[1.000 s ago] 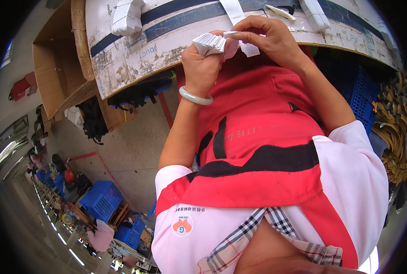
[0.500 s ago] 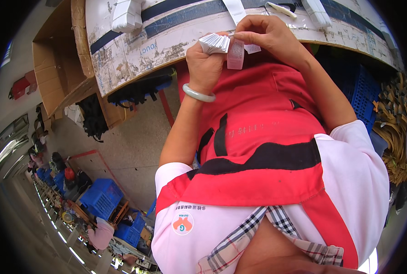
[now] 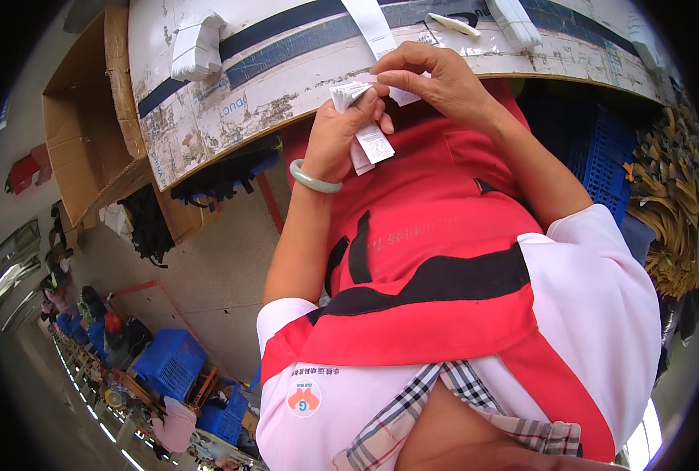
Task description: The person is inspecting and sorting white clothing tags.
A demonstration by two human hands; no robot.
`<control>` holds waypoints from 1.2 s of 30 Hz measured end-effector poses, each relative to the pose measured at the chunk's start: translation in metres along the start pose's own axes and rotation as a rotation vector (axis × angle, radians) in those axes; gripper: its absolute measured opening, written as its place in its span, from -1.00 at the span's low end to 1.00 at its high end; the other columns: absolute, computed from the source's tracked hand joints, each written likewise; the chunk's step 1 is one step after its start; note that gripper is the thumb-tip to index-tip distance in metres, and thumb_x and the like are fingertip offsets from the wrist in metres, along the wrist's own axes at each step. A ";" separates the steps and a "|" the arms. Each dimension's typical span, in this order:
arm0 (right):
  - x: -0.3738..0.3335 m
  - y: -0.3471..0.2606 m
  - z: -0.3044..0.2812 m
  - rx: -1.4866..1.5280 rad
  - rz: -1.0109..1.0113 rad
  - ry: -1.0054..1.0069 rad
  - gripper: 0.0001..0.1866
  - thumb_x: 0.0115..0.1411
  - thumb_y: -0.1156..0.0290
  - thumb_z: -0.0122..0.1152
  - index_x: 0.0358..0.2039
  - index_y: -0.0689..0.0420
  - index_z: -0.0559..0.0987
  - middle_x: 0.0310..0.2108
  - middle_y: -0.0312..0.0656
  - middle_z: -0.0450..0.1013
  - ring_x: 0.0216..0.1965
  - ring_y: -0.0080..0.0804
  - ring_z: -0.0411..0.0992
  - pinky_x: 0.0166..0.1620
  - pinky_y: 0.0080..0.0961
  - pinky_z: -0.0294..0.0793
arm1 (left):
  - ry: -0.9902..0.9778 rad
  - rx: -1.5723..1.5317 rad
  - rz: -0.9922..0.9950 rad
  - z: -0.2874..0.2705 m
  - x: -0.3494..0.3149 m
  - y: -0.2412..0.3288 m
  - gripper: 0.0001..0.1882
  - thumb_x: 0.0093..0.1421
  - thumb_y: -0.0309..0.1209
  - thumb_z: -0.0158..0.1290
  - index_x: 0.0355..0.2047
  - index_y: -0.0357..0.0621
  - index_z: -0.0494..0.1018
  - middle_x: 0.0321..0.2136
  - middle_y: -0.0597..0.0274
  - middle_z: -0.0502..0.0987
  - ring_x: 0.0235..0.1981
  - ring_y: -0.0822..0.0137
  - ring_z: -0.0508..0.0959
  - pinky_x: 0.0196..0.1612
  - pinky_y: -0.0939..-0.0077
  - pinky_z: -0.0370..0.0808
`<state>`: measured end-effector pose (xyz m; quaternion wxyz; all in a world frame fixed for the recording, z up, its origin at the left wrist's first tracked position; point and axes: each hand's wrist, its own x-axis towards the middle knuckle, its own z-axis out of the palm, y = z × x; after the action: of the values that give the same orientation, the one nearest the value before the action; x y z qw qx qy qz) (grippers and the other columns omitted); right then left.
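Observation:
My left hand [image 3: 335, 135] is closed around a folded stack of white labels [image 3: 348, 95]. Its edges stick up above the thumb, and a printed label end [image 3: 375, 144] hangs out below the fingers over my red apron. Close by on the right, my right hand [image 3: 449, 82] has thumb and forefinger brought together in a pinch beside the stack; whatever is between the tips is too small to make out. A white label strip [image 3: 370, 28] runs down the table and passes behind the right fingers, its lower end showing past the table edge.
On the worn table [image 3: 271, 102] lie a white bundle [image 3: 198, 45] at left, another bundle [image 3: 514, 23] at right and a small pale tool [image 3: 453, 24]. An open cardboard box [image 3: 91, 118] stands at the left. Blue crates [image 3: 610, 157] and brown strips [image 3: 671, 212] are at the right.
The label stack is less fanned out, and a printed end now hangs below my left hand. The pinkish translucent strip between the hands no longer shows. Both hands sit slightly apart.

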<state>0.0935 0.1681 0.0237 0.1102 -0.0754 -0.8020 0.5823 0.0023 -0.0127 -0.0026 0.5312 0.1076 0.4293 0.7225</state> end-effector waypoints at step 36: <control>0.017 -0.027 -0.012 -0.177 -0.171 -0.058 -0.84 0.20 0.38 0.26 -0.24 0.14 0.64 -0.26 -0.30 0.48 -0.28 -0.57 0.40 -0.17 -0.64 0.41 | 0.206 0.623 0.599 0.007 0.003 0.021 -0.76 0.09 -0.73 0.10 -0.21 -0.30 0.57 -0.37 0.33 0.57 -0.40 0.58 0.52 -0.36 0.72 0.49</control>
<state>0.0806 0.1748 0.0546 0.1291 0.0008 -0.8567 0.4994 -0.0081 -0.0082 0.0162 0.1949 0.3096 0.6270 0.6878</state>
